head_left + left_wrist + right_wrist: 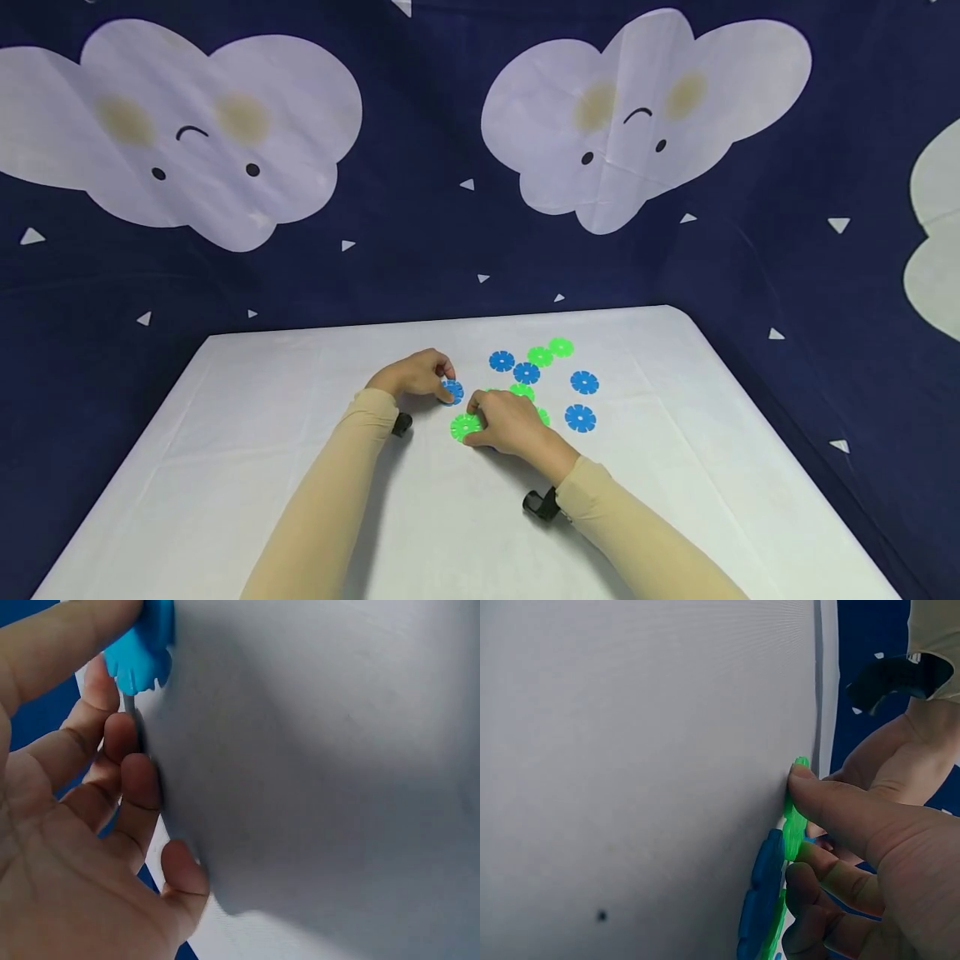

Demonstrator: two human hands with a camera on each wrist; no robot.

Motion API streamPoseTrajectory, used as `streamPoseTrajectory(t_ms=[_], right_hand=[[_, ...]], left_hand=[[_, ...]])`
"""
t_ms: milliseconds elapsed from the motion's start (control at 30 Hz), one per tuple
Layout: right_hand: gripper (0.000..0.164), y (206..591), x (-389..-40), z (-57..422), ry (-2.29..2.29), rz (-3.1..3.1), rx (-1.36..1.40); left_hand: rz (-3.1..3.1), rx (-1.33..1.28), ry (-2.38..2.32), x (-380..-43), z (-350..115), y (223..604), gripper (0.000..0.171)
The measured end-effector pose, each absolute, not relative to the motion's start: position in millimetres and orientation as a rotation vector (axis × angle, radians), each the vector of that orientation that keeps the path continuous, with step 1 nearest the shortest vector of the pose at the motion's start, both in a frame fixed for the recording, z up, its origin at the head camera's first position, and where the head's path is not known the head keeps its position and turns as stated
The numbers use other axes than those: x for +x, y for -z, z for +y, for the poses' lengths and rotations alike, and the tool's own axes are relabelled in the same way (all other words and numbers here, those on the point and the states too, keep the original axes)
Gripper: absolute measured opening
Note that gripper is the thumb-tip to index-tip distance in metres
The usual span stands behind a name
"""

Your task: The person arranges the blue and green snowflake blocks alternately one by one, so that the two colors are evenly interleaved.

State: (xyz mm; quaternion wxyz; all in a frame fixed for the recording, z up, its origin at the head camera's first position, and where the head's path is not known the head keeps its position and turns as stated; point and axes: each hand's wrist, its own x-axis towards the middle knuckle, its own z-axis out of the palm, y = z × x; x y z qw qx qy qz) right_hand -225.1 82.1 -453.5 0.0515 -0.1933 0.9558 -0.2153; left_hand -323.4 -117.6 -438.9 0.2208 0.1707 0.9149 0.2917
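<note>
My left hand (415, 373) pinches a blue notched disc (454, 390) between thumb and fingers, low over the white table. In the left wrist view the blue disc (142, 656) shows partly behind the thumb; the other fingers are loosely bent near the tabletop. Nearer the front, my right hand (513, 422) pinches a green notched disc (464, 428) at its edges. The right wrist view shows that green disc (795, 821) edge-on under the thumb, with blue discs (759, 900) below it. More green discs (522, 392) lie behind the right hand, some partly hidden by it.
Loose blue discs (502, 361) and green discs (561, 347) lie flat at the back of the white table (247, 467). Two blue discs (581, 418) are to the right. A dark blue cloud-patterned cloth (420, 167) hangs behind.
</note>
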Motion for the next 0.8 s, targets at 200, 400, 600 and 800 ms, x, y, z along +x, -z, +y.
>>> streamPoseTrajectory(t_ms=[200, 400, 600, 800], right_hand=[[0.043, 453, -224, 81, 0.666, 2.916, -0.572], [0.044, 454, -221, 78, 0.644, 2.947, -0.547], [0.043, 454, -217, 75, 0.651, 2.979, -0.541], [0.042, 455, -214, 73, 0.686, 2.977, -0.530]], left_hand=[[2.534, 0.512, -0.900, -324, -125, 446, 0.029], [2.521, 0.555, -1.041, -323, -134, 452, 0.031], [2.520, 0.608, -1.064, -319, -140, 454, 0.030], [2.520, 0.630, -1.014, -314, -146, 451, 0.043]])
